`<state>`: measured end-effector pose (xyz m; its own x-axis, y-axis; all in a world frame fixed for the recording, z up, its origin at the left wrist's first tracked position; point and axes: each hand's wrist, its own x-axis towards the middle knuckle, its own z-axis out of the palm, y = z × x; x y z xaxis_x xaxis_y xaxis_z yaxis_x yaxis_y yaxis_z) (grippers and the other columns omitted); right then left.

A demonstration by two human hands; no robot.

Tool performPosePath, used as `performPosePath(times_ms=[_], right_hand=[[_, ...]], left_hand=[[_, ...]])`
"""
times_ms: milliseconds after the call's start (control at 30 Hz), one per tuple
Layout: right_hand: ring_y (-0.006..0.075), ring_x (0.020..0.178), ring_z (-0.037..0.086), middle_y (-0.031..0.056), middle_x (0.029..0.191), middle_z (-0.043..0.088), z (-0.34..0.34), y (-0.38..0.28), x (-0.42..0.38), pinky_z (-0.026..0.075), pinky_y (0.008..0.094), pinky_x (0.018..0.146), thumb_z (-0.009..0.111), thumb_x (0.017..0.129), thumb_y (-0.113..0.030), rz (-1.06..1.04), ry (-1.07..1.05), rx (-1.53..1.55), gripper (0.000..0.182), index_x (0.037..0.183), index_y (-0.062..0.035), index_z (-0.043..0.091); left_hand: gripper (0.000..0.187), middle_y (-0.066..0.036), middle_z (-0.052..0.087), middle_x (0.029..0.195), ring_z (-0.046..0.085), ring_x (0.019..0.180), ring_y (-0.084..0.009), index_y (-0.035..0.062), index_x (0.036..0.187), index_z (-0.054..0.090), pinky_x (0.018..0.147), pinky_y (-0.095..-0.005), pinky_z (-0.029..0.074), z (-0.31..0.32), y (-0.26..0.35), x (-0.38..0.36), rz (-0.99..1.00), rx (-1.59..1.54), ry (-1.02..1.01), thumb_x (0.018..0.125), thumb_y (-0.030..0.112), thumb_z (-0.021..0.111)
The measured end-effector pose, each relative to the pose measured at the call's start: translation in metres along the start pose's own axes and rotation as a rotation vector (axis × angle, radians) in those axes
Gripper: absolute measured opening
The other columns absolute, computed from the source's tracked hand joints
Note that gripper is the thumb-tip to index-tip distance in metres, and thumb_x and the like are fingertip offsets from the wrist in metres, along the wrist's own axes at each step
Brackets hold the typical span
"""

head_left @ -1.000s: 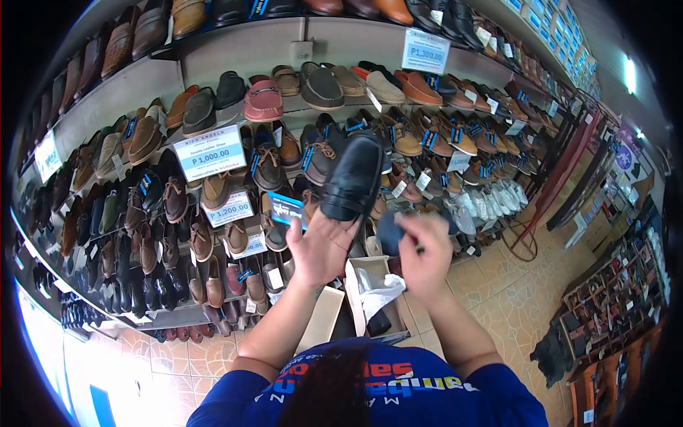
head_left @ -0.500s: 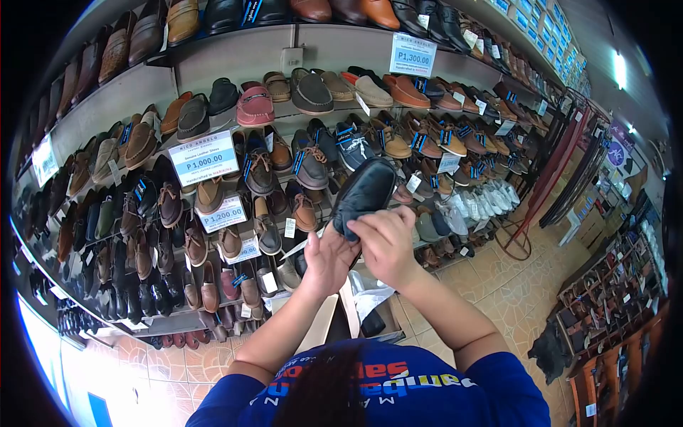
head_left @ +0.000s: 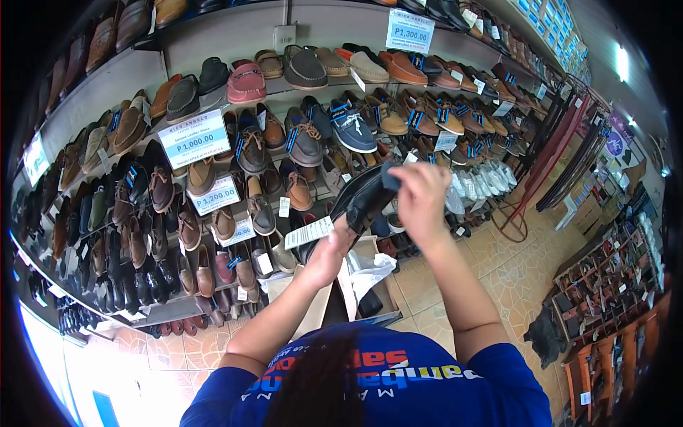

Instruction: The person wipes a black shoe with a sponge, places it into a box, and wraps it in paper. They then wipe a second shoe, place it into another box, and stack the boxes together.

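Note:
My left hand [head_left: 329, 257] is closed around the heel end of a black leather shoe [head_left: 365, 205], which is held tilted with its side toward me. From the shoe hangs a white paper tag [head_left: 309, 233] with printed lines. At the toe, my right hand [head_left: 422, 203] pinches a small dark grey-blue pad [head_left: 390, 176], possibly a cloth or sponge, against the leather. Below my hands stands an open shoebox [head_left: 391, 313] with white plastic wrapping [head_left: 371, 269] and something dark inside.
Ahead, shelves full of shoes rise in tiers, with a price sign [head_left: 196, 139] among them. Belts [head_left: 569, 149] hang at the right. A rack of small leather goods [head_left: 605, 292] stands on the tiled floor [head_left: 455, 299] at lower right.
The shoe has turned from sole-down view to its side, and its tag has swung into sight. My right hand has moved right and up to the toe, where the dark pad now shows.

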<state>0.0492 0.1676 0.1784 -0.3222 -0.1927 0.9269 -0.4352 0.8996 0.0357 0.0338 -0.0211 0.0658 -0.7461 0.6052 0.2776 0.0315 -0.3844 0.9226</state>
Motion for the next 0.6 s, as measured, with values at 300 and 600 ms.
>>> performPosePath(times_ms=[300,600], right_hand=[[0.0247,0.087,0.054,0.0034,0.088,0.059,-0.001,0.01,-0.007,0.033,0.0423,0.081,0.054,0.067,0.004,0.073,0.004,0.166,0.029,0.088,-0.013,0.063],[0.0234,0.087,0.055,0.0018,0.088,0.058,0.0,0.019,-0.009,0.032,0.0425,0.082,0.059,0.068,-0.005,-0.038,-0.089,0.035,0.021,0.087,-0.0136,0.062]], left_hand=[[0.093,-0.026,0.04,0.129,0.037,0.12,-0.0321,-0.0095,0.136,0.026,0.1,-0.038,0.028,0.013,0.032,-0.011,0.195,1.065,-0.077,0.079,0.059,0.055],[0.057,-0.014,0.053,0.115,0.052,0.111,-0.0236,-0.0008,0.133,0.04,0.098,-0.0388,0.04,-0.001,0.018,-0.003,0.331,1.35,-0.093,0.085,0.023,0.06]])
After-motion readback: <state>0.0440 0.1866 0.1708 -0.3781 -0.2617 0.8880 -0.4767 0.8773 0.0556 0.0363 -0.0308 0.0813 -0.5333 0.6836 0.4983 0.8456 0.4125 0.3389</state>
